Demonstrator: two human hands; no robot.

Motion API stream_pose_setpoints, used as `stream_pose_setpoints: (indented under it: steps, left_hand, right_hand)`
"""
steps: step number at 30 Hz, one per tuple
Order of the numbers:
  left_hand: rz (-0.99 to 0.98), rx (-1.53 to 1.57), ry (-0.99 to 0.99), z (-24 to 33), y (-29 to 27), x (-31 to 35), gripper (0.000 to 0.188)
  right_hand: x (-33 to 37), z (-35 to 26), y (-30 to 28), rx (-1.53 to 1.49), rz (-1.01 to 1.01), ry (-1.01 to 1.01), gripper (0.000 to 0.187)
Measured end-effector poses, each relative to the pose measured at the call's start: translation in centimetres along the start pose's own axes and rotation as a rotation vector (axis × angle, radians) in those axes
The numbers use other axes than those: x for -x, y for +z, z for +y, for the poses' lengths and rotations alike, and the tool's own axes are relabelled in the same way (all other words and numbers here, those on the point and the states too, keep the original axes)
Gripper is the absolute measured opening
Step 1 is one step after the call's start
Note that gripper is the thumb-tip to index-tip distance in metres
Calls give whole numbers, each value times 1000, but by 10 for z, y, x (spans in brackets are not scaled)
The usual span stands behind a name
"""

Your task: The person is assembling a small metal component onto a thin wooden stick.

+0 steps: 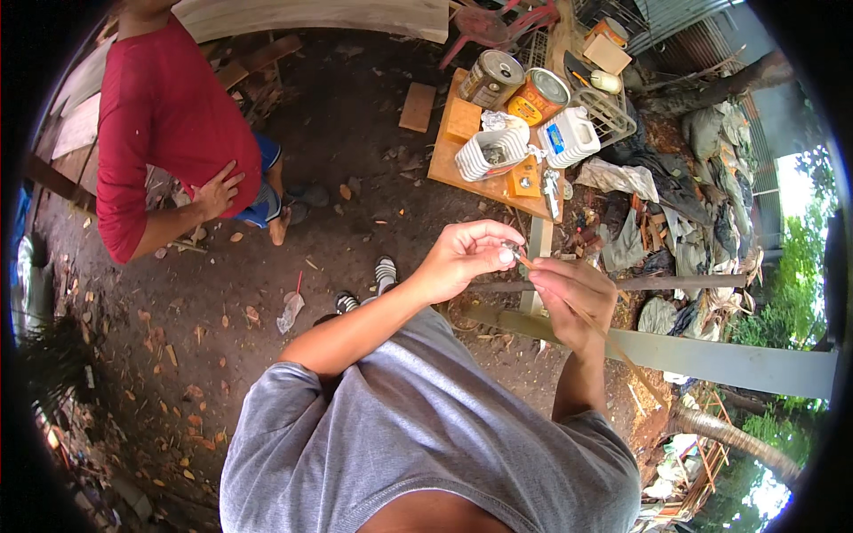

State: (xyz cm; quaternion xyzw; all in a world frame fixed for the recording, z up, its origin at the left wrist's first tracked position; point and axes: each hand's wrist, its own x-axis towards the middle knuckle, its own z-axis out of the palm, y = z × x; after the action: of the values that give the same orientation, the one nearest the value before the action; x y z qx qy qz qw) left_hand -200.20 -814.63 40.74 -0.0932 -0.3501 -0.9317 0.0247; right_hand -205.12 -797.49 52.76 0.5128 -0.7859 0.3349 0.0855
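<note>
Both my hands meet in front of my chest, over the ground just short of a small wooden table [444,160]. My right hand [577,298] is closed round a thin brown stick [622,357], which slants down past the wrist toward the lower right. The stick's upper end reaches the fingertips of my left hand [464,262]. Thumb and fingers of that hand pinch a small dark, shiny piece [511,249] at the stick's end. Its kind is too small to make out.
On the table stand paint cans [538,98], a white ribbed container [490,155] and a white jug [569,138]. A person in a red shirt [178,133] stands at left. A grey board [711,355] and a pole [684,282] extend rightward. Rags [622,178] lie heaped beyond.
</note>
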Motion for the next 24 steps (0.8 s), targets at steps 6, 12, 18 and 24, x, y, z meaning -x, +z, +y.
stream_pose_setpoints:
  steps: [6,12,18,24]
  left_hand:
    - [76,-226,151,21,22,13,24]
    - [44,-282,244,25,32,12,26]
    - [122,142,89,14,22,4,30]
    - [189,-60,198,14,23,9,24]
  right_hand:
    - [12,7,5,-142,91,-33,17]
    - [24,13,15,-572,199,238,13]
    - [5,2,18,-208,218,32,16]
    - [0,14,27,-186,204,-113,15]
